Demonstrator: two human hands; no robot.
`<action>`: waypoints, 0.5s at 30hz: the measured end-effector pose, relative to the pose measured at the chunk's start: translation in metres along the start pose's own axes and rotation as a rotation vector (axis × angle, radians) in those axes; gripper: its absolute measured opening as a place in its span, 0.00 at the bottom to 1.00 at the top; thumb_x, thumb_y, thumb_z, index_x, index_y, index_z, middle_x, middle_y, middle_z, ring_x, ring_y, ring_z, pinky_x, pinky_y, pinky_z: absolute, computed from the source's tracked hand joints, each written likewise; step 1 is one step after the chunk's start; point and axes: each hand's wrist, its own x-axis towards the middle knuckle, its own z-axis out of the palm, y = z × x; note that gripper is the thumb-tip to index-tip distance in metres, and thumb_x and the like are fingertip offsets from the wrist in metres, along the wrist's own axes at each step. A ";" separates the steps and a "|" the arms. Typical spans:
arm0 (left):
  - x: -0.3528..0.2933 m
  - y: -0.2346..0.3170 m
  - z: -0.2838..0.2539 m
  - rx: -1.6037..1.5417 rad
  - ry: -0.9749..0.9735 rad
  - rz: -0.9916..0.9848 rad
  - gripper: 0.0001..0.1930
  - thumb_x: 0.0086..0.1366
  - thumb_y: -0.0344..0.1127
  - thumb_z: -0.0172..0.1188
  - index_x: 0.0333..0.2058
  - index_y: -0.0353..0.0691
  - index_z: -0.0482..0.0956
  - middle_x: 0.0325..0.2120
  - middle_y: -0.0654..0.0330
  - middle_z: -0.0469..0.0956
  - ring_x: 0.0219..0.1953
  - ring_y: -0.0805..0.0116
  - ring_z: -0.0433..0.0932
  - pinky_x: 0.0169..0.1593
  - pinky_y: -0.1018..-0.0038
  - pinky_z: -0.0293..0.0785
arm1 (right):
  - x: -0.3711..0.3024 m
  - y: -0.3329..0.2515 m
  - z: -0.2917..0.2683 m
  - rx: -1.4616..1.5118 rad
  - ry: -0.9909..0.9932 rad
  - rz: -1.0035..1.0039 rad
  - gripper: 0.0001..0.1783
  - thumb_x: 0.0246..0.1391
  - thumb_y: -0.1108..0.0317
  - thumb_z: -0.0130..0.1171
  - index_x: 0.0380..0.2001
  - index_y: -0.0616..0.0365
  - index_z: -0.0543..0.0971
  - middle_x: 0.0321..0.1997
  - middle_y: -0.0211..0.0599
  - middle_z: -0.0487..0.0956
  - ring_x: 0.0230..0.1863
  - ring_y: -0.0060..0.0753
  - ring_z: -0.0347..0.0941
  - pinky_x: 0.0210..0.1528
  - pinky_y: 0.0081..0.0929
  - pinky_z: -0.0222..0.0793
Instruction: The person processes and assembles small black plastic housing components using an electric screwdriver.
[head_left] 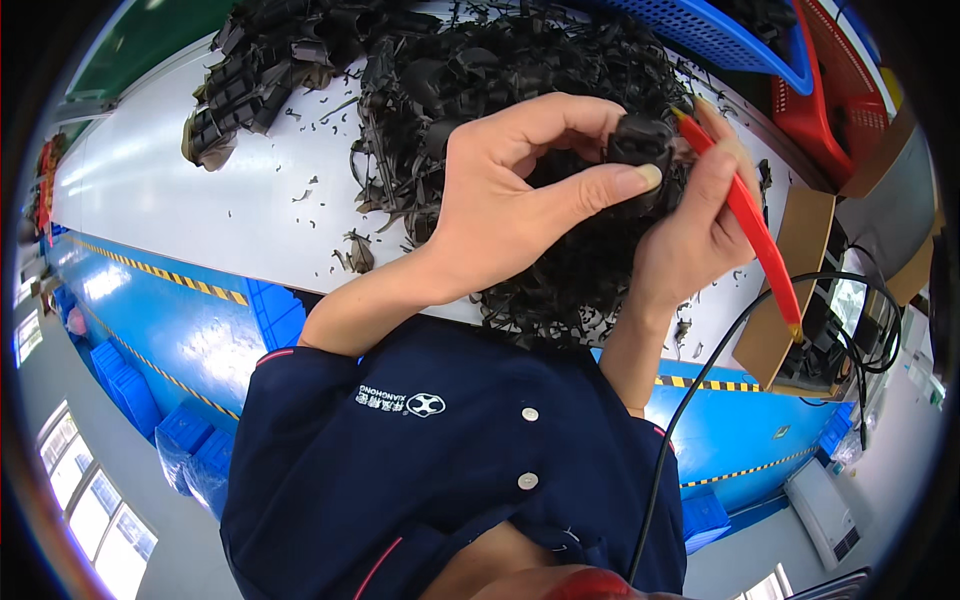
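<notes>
My left hand (505, 200) pinches a small black moulded part (640, 142) between thumb and fingers, above a heap of black trimmings (420, 85). My right hand (695, 225) is closed round a slim red-handled tool (752, 225), held like a pen. The tool's yellowish tip points up beside the part's right side, and its other end slants down to the right. Whether the tip touches the part, I cannot tell. My right fingers are close against the part, and some of its underside is hidden by my left thumb.
Stacked black moulded pieces (240, 105) lie at the back left of the white table (150, 190), with small shavings scattered around. A blue basket (720, 35) and a red basket (825, 110) stand back right. Nearer is a cardboard box (785, 300); a black cable (690, 400) loops past it.
</notes>
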 end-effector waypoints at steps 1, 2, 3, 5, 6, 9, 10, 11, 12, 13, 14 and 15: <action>0.001 0.000 -0.001 0.003 0.004 0.001 0.13 0.50 0.25 0.63 0.35 0.30 0.74 0.28 0.64 0.73 0.30 0.79 0.72 0.35 0.83 0.70 | 0.003 0.009 -0.005 -0.017 0.001 -0.141 0.11 0.54 0.71 0.49 0.35 0.69 0.75 0.30 0.40 0.74 0.25 0.22 0.67 0.28 0.15 0.62; 0.001 0.000 -0.003 -0.042 0.016 -0.027 0.14 0.50 0.25 0.63 0.36 0.29 0.73 0.28 0.63 0.72 0.30 0.79 0.72 0.35 0.84 0.71 | 0.004 0.008 -0.013 0.119 -0.028 -0.035 0.12 0.53 0.70 0.50 0.35 0.70 0.75 0.29 0.41 0.74 0.24 0.22 0.67 0.28 0.15 0.62; 0.001 0.000 -0.004 -0.086 0.028 -0.056 0.14 0.51 0.24 0.62 0.37 0.29 0.72 0.28 0.63 0.71 0.30 0.80 0.72 0.34 0.84 0.71 | 0.003 0.004 -0.019 0.253 -0.056 0.071 0.13 0.53 0.68 0.51 0.36 0.70 0.75 0.28 0.41 0.74 0.24 0.22 0.66 0.27 0.15 0.62; 0.002 -0.003 -0.005 -0.103 0.013 -0.068 0.15 0.51 0.23 0.62 0.38 0.29 0.71 0.28 0.63 0.70 0.30 0.81 0.71 0.33 0.85 0.71 | 0.003 0.001 -0.019 0.332 -0.082 0.078 0.15 0.52 0.66 0.52 0.34 0.71 0.75 0.28 0.44 0.74 0.22 0.24 0.67 0.24 0.15 0.63; 0.003 -0.003 -0.005 -0.055 0.014 -0.036 0.14 0.51 0.24 0.62 0.37 0.29 0.71 0.28 0.64 0.71 0.29 0.81 0.71 0.32 0.86 0.70 | 0.003 0.002 -0.018 0.378 -0.121 -0.006 0.15 0.52 0.65 0.52 0.32 0.71 0.75 0.27 0.45 0.73 0.21 0.25 0.68 0.23 0.15 0.63; 0.002 -0.001 -0.004 0.012 0.014 -0.016 0.13 0.51 0.25 0.63 0.36 0.30 0.72 0.26 0.64 0.71 0.28 0.82 0.70 0.31 0.87 0.69 | 0.002 0.004 -0.017 0.424 -0.165 -0.081 0.15 0.51 0.64 0.53 0.29 0.70 0.75 0.28 0.49 0.74 0.21 0.28 0.70 0.20 0.14 0.63; 0.002 -0.001 -0.003 0.032 0.008 -0.021 0.13 0.50 0.26 0.63 0.35 0.31 0.73 0.26 0.65 0.72 0.27 0.83 0.70 0.30 0.87 0.68 | 0.002 0.003 -0.016 0.413 -0.169 -0.085 0.15 0.51 0.64 0.54 0.30 0.69 0.75 0.29 0.51 0.74 0.21 0.28 0.71 0.19 0.13 0.63; 0.003 -0.002 -0.003 0.033 0.006 -0.024 0.13 0.50 0.26 0.63 0.35 0.31 0.73 0.26 0.65 0.72 0.27 0.83 0.70 0.30 0.87 0.68 | 0.003 0.002 -0.016 0.401 -0.173 -0.089 0.14 0.51 0.64 0.54 0.30 0.69 0.75 0.31 0.53 0.75 0.22 0.28 0.71 0.19 0.13 0.63; 0.003 -0.004 -0.003 0.062 0.004 0.005 0.13 0.50 0.26 0.64 0.35 0.32 0.73 0.25 0.65 0.73 0.27 0.83 0.69 0.30 0.87 0.67 | 0.002 0.003 -0.017 0.416 -0.185 -0.061 0.14 0.51 0.65 0.54 0.31 0.68 0.75 0.34 0.56 0.75 0.20 0.28 0.71 0.18 0.12 0.62; 0.003 -0.005 -0.003 0.092 0.002 0.035 0.13 0.49 0.27 0.64 0.34 0.32 0.74 0.25 0.66 0.73 0.27 0.83 0.69 0.29 0.87 0.66 | 0.001 0.002 -0.018 0.416 -0.182 -0.059 0.14 0.51 0.65 0.54 0.31 0.68 0.75 0.34 0.56 0.75 0.20 0.28 0.71 0.18 0.12 0.62; 0.003 -0.007 -0.002 0.093 0.000 0.033 0.13 0.49 0.27 0.64 0.34 0.32 0.74 0.25 0.66 0.73 0.27 0.83 0.69 0.29 0.87 0.66 | 0.001 0.001 -0.019 0.373 -0.229 -0.060 0.15 0.53 0.63 0.50 0.32 0.69 0.73 0.34 0.57 0.75 0.18 0.28 0.70 0.18 0.14 0.62; 0.003 -0.008 -0.001 0.119 0.025 0.063 0.13 0.49 0.27 0.64 0.34 0.33 0.74 0.25 0.65 0.73 0.27 0.83 0.69 0.29 0.86 0.66 | 0.001 0.001 -0.020 0.329 -0.276 -0.062 0.16 0.56 0.62 0.46 0.33 0.69 0.72 0.34 0.59 0.75 0.15 0.28 0.68 0.17 0.15 0.62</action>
